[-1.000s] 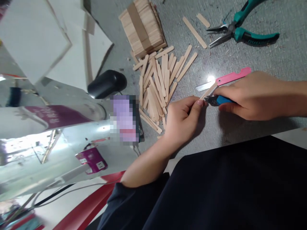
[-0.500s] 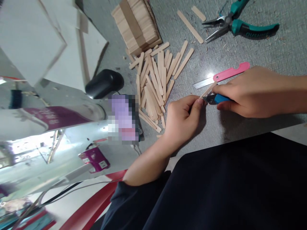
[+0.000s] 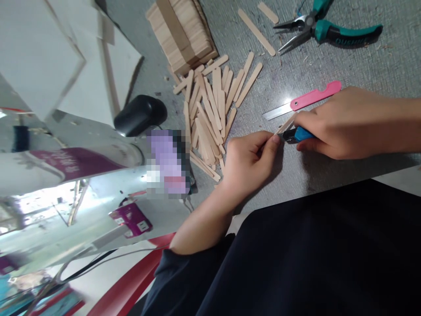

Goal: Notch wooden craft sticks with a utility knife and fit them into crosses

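Observation:
My left hand [image 3: 248, 160] is closed, with thumb and finger pinching one end of a wooden craft stick [image 3: 285, 124] low over the table. My right hand [image 3: 342, 123] is wrapped round a blue utility knife [image 3: 302, 134]. Its dark front end meets the stick close to my left thumb; the cutting edge itself is hard to make out. The stick's other end lies by my right index finger. Just beyond both hands lies a pink folding knife [image 3: 315, 96] with its blade out. A pile of loose craft sticks [image 3: 210, 114] spreads beyond my left hand.
At the far side sit a banded bundle of craft sticks [image 3: 197, 39] and green-handled pliers [image 3: 348, 31]. A black computer mouse [image 3: 141, 115], a blurred-out phone-like object [image 3: 169, 160] and white boards [image 3: 36, 52] lie to the left, near a purple box [image 3: 131, 219].
The view has shifted slightly, so the table items appear a little further left and up. Both hands keep their grips; the knife stays against the stick near my left thumb.

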`<state>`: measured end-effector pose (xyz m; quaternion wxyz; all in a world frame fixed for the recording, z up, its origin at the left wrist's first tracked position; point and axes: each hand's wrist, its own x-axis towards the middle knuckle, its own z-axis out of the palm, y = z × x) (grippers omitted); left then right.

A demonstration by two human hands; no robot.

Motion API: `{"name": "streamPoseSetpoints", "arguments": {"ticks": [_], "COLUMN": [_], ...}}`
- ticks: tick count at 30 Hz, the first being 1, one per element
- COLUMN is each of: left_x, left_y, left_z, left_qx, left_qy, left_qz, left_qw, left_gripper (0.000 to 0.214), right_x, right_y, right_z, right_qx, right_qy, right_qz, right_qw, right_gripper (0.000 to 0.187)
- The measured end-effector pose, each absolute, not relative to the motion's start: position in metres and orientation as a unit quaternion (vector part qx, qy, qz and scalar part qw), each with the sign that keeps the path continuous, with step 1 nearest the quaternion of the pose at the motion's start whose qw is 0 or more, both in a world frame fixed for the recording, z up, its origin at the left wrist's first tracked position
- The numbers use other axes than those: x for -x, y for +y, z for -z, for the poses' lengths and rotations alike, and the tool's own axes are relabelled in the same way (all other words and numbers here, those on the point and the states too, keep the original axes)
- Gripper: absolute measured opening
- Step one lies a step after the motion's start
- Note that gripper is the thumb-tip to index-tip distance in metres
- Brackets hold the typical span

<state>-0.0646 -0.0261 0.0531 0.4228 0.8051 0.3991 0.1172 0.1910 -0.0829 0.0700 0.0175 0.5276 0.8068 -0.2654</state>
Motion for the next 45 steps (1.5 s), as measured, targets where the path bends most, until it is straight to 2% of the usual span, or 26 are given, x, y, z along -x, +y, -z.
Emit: {"name": "streamPoseSetpoints", "arguments": {"ticks": [3, 5, 14, 29, 45], "left_x": [0.0660, 0.0664, 0.0658, 0.0674, 0.0667], "left_y": [-0.0244, -0.0239, -0.0259, -0.0285, -0.0336], "left_z": [-0.0502, -0.0494, -0.0484, -0.0477, -0.0487], "left_qx": [-0.829, -0.843, -0.862, -0.866, -0.869], "left_qy": [0.363, 0.344, 0.330, 0.339, 0.349], "left_qz": [-0.120, -0.119, -0.128, -0.129, -0.132], "left_qw": [0.409, 0.396, 0.362, 0.345, 0.326], "left_gripper": [0.047, 0.047, 0.047, 0.048, 0.049], "right_x": [-0.1872, -0.1859, -0.1831, -0.1807, -0.1802], "right_y": [-0.0812, -0.0817, -0.0874, -0.0892, -0.0899], "right_z": [-0.0773, -0.0792, -0.0753, -0.0773, -0.0755], "right_qx": [-0.517, -0.507, -0.526, -0.523, -0.526], "right_qy": [0.821, 0.831, 0.825, 0.833, 0.831], "right_qz": [0.223, 0.195, 0.170, 0.142, 0.141], "right_qw": [0.097, 0.119, 0.116, 0.109, 0.117], "right_gripper": [0.057, 0.055, 0.059, 0.052, 0.054]}}
